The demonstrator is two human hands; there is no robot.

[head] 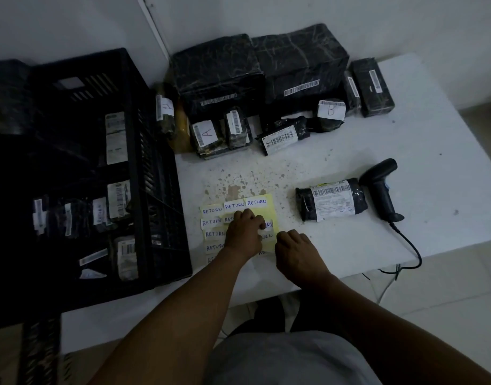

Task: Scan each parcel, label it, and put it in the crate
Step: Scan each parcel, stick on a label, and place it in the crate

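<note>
Black-wrapped parcel [331, 200] with white barcode label, lying on its side right of centre, just left of dark scanner [379, 188] lying flat with cable trailing lower right. Yellow sheet [262, 207] of white "RETURN" labels at centre, partly covered by both hands. Black slatted crate [139, 162] at left, holding several labelled parcels. More black parcels [266, 87] crowded along the upper middle, two big boxes behind, small ones in front marked "A" and "B".
</note>
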